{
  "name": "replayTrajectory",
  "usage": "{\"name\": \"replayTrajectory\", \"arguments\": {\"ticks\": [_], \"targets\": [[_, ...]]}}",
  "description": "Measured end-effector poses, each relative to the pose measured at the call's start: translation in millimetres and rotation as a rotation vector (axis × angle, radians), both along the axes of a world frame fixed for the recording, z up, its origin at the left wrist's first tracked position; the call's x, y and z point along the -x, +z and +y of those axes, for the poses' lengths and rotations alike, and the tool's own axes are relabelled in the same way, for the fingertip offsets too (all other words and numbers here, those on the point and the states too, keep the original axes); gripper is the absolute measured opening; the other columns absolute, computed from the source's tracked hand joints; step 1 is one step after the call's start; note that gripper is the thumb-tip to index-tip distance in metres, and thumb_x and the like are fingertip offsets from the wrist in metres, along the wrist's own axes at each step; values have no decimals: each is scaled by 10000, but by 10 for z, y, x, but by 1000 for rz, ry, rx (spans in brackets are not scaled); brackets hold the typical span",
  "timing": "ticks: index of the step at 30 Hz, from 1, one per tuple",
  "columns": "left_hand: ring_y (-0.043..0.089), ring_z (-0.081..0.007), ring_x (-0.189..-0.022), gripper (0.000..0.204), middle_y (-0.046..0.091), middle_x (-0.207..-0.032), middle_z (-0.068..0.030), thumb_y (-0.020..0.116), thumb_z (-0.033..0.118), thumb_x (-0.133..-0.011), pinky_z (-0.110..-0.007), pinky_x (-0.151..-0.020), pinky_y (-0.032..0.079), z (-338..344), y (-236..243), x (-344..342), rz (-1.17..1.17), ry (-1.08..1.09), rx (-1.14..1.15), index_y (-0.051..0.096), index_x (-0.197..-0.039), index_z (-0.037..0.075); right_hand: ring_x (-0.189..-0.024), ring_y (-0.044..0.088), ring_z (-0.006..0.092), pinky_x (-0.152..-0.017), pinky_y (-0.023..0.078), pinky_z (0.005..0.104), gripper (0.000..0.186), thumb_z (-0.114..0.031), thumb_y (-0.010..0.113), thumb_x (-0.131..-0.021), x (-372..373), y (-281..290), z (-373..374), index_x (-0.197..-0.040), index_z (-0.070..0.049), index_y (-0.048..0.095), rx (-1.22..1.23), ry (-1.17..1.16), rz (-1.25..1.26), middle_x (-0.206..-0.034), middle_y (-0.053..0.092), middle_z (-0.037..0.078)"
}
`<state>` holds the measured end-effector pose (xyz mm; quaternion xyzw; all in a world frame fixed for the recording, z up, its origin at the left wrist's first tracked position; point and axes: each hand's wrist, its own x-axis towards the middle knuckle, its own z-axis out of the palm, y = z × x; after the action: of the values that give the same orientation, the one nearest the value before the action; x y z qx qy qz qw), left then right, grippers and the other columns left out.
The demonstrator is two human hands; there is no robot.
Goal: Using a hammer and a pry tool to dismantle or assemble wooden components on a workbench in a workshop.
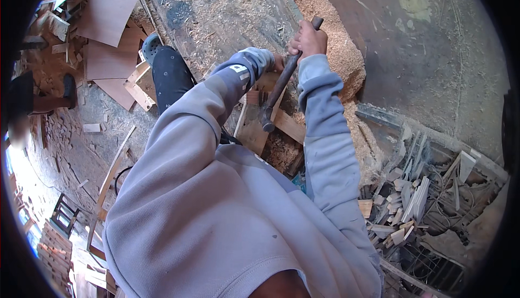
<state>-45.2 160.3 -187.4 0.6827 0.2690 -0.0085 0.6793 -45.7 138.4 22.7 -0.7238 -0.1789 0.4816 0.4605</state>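
My right hand point(310, 40) is wrapped around the upper part of a hammer point(284, 82) with a dark handle. The handle slants down toward me, and its head hangs at the lower left, over some wooden boards. Just left of it, my left hand point(278, 63) reaches down beside a piece of wood point(266, 82); the sleeve covers most of this hand and its fingers cannot be made out. Below lie a pale board point(252, 131) and another wooden piece point(290, 127), meeting at an angle.
A heap of wood shavings point(338, 54) runs along the right of my hands. Offcuts point(403, 203) fill a framed bin at lower right. Thin brown sheets point(108, 15) and scraps lie at upper left. A person's leg and dark shoe point(69, 90) show at far left.
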Motion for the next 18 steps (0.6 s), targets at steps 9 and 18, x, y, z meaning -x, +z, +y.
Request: {"name": "replayTrajectory", "arguments": {"ticks": [9,18], "targets": [[617,-173,-766,459,700,-872,-108,596,446,-911,-339,-710,486,36,-4,5,-4,-9,-10,701,-1001,8,-365,311,67,-345,262,268,264,-173,582,-863,37,-60,173,-668,-140,407,28,176,49,-502,316,-58],[605,-159,-743,455,698,-841,-101,611,448,-900,-333,-690,480,27,-10,14,-7,-17,-21,709,-978,11,-348,330,84,-328,269,285,259,-165,565,-867,154,-35,253,-664,-105,416,-49,97,-45,-487,352,-34]]}}
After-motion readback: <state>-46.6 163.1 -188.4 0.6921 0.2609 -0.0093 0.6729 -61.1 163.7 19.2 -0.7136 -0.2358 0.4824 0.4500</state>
